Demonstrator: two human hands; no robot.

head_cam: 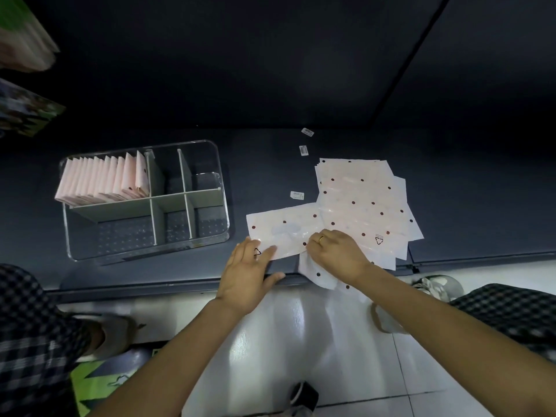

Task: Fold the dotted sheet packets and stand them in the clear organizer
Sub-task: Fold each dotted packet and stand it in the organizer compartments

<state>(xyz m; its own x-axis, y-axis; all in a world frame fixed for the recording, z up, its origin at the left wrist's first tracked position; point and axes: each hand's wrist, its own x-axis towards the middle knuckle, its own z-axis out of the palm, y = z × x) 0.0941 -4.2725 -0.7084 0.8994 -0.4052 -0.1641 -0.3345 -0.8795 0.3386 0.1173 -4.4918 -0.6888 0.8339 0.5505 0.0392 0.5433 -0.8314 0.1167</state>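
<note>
A clear organizer [221, 188] with grey dividers stands on the dark table at the left. Several folded pink packets [102, 179] stand upright in its back left compartment. A pile of white dotted sheet packets [361, 200] lies at the right. One dotted packet [285, 230] lies flat, pulled out to the left of the pile near the table's front edge. My left hand [246, 272] lies flat with straight fingers on this packet's left corner. My right hand [334, 254], wearing a ring, pinches the packet's right end with curled fingers.
Three small white labels lie on the table behind the pile, one [297, 195] between organizer and pile. The table's front edge [180, 285] runs just under my hands. A checked sleeve [27, 326] shows at the left, tiled floor below.
</note>
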